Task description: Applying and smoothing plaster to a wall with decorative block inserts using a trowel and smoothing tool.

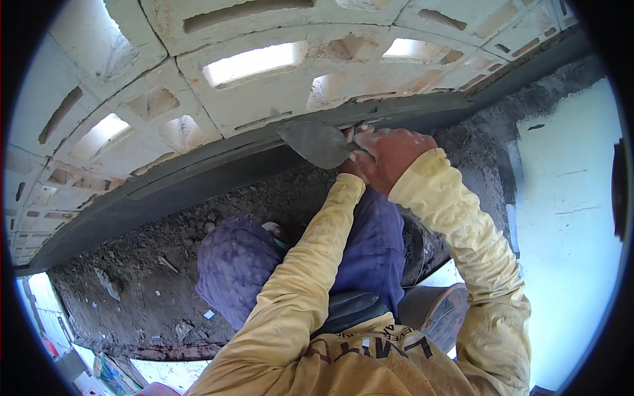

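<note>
My right hand (396,155) grips a pointed steel trowel (310,142), its grey blade angled leftward at the smooth grey mortar band (165,181) under a wall of pale perforated blocks (251,105). My left hand (353,168) is tucked close below my right hand and behind the blade, its fingers curled and partly hidden; what they hold I cannot make out. Both forearms wear dusty yellow sleeves. My knees in purple trousers (234,261) are bent beneath them.
Dark rough soil (132,303) with rubble and scraps runs along the wall's foot. A white wall surface (561,198) rises at the right. A dark rounded container (413,257) is partly hidden beside my right leg. Bright objects beyond the soil at lower left are indistinct.
</note>
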